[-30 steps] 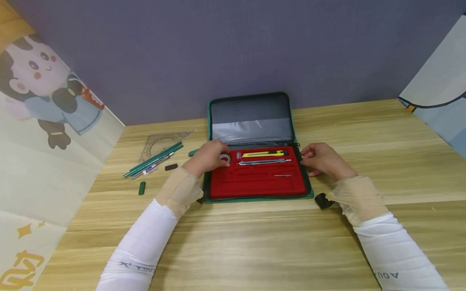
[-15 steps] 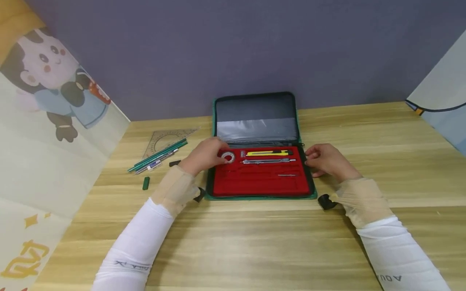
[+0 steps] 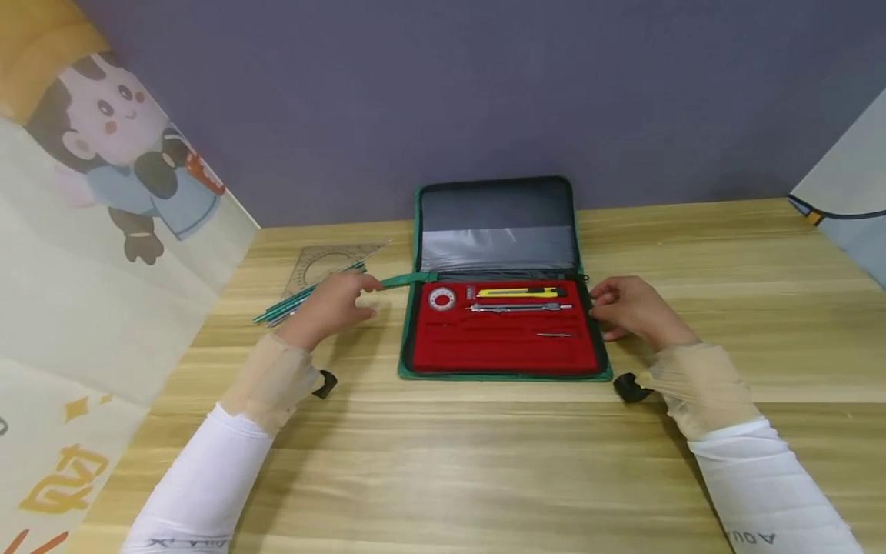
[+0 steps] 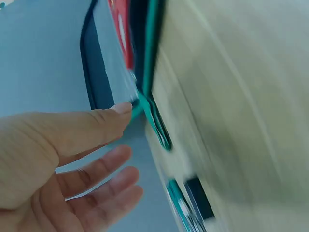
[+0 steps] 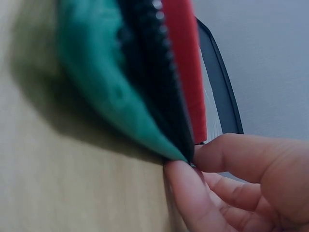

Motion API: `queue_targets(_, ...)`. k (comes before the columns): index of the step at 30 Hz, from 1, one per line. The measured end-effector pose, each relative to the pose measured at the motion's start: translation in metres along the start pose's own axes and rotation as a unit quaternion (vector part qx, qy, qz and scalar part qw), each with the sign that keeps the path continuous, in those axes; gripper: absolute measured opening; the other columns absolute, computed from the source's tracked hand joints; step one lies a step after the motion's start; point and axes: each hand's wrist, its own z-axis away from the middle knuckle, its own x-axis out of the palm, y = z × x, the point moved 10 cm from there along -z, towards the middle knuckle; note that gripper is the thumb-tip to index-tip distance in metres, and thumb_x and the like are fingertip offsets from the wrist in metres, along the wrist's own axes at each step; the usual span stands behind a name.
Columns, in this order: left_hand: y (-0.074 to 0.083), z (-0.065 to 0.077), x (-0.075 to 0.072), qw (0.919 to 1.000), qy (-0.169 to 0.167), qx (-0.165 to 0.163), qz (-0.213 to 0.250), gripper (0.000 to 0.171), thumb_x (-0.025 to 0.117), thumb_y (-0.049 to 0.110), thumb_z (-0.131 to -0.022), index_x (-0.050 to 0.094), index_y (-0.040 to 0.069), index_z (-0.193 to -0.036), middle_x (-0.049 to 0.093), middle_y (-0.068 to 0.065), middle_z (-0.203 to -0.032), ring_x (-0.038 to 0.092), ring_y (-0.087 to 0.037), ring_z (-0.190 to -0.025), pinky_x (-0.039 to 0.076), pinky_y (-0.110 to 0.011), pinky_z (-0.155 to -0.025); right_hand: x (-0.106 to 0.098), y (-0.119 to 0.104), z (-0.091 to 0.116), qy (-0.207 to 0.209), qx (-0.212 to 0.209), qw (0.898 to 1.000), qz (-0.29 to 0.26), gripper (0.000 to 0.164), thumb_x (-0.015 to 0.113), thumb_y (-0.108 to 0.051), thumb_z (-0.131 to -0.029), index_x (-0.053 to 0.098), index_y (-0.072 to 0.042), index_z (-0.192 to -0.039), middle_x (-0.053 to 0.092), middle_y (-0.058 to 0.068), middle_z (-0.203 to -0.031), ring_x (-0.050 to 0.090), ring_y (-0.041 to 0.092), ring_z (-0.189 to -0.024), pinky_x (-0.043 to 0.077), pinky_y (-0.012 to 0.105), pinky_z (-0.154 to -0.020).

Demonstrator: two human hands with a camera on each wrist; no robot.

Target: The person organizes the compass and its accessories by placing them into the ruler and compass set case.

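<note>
A zip case point(image 3: 505, 372) lies unfolded, lid raised against the wall. In its red tray point(image 3: 505, 354) sit a round white marked ring point(image 3: 441, 299), a yellow utility knife point(image 3: 521, 293) and a metal compass point(image 3: 515, 308). My left hand point(image 3: 331, 306) hovers left of the case with relaxed fingers, holding nothing. Its fingertips are close to the green strap point(image 3: 408, 278); I cannot tell if they touch it. Thumb and finger of my right hand point(image 3: 633, 308) pinch the case's right edge, as the right wrist view shows. Green pencils point(image 3: 294, 302) lie partly behind my left hand.
A clear set square point(image 3: 311, 258) lies at the back left, under the pencils. The left wrist view shows a black block point(image 4: 199, 198) beside a green pencil. A grey wall point(image 3: 484, 100) rises along the table's back edge.
My left hand has moved left, off the white ring, which now shows whole in its place in the tray. The right hand stays at the case's edge. The view has shifted a little leftward.
</note>
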Motion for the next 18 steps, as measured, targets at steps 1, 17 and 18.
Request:
queue_targets(1,-0.005,0.004,-0.001,1.0000,-0.001,-0.009,0.001,0.038,0.067,0.007,-0.079,0.057,0.001,-0.115,0.057,-0.015,-0.114,0.055,-0.032,-0.096,0.046,-0.041,-0.079,0.000,0.000,0.000,0.000,0.000,1.000,0.001,0.036,0.056,0.000,-0.084,0.043,0.012,-0.115,0.049,0.019,-0.095,0.056,0.018,-0.070,0.053,0.034,-0.056)
queue_targets(17,-0.068,0.041,-0.012,0.9966,0.003,-0.074,-0.035,0.034,0.062,0.000,-0.078,0.057,-0.005,-0.111,0.058,-0.023,-0.108,0.053,-0.038,-0.098,0.043,-0.049,-0.082,0.001,0.001,-0.002,-0.009,0.001,1.000,0.008,0.037,0.055,0.000,-0.085,0.041,0.013,-0.116,0.049,0.019,-0.095,0.056,0.017,-0.071,0.053,0.034,-0.056)
queue_targets(18,-0.072,0.042,-0.012,0.9961,0.002,-0.082,-0.034,0.034,0.062,0.000,-0.078,0.056,-0.005,-0.112,0.057,-0.023,-0.109,0.053,-0.038,-0.099,0.043,-0.049,-0.083,0.001,0.001,-0.002,-0.010,0.000,1.000,0.006,0.037,0.055,0.000,-0.084,0.041,0.013,-0.116,0.049,0.019,-0.095,0.056,0.017,-0.070,0.053,0.034,-0.056)
